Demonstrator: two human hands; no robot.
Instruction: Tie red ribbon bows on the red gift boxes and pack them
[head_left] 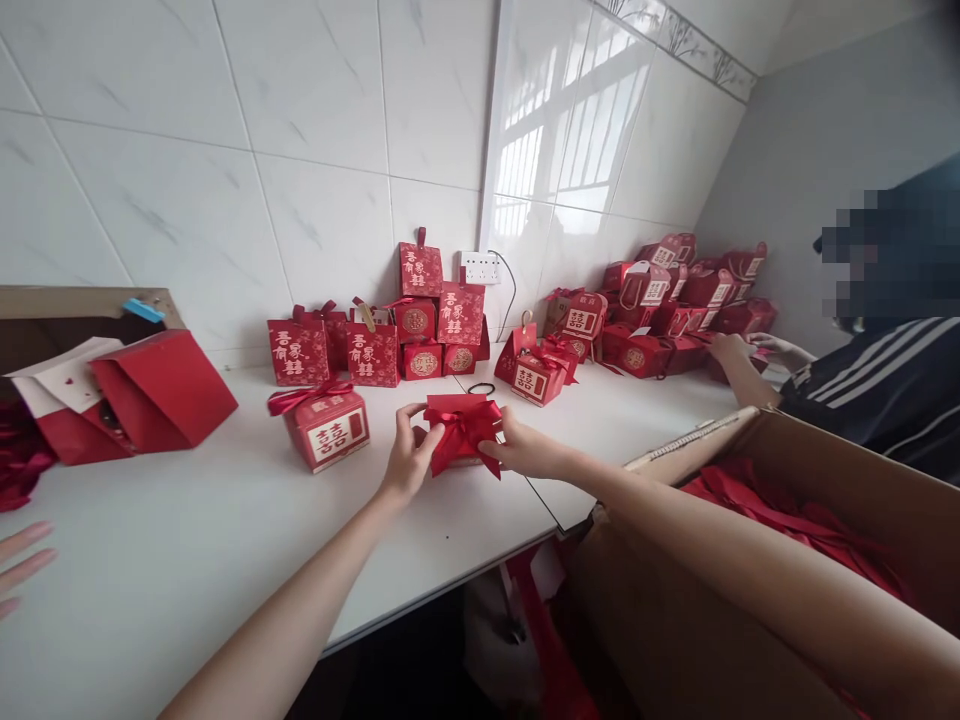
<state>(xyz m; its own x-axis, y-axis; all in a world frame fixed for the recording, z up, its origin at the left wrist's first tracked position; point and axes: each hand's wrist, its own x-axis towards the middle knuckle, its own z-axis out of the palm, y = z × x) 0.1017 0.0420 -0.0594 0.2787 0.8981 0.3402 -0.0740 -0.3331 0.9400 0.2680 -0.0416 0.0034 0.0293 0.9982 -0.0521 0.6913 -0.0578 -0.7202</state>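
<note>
A small red gift box (454,402) sits on the white table in front of me, with a shiny red ribbon bow (465,430) across its top. My left hand (409,455) grips the box's left side, the thumb resting against the bow. On the opposite side, my right hand (519,445) closes on the box and the ribbon's right end. The bow covers most of the box's front. Just left stands a finished-looking candy box (337,432) with a ribbon and a pale printed label. A dark ring-shaped band (481,388) lies behind the held box.
Red gift boxes (371,355) stack along the tiled wall, with a larger pile (675,300) further right. A cardboard carton (757,425) of red ribbons stands at right. A co-worker (885,380) works beyond it. Another person's fingers (26,570) show at left, below large red boxes (172,390).
</note>
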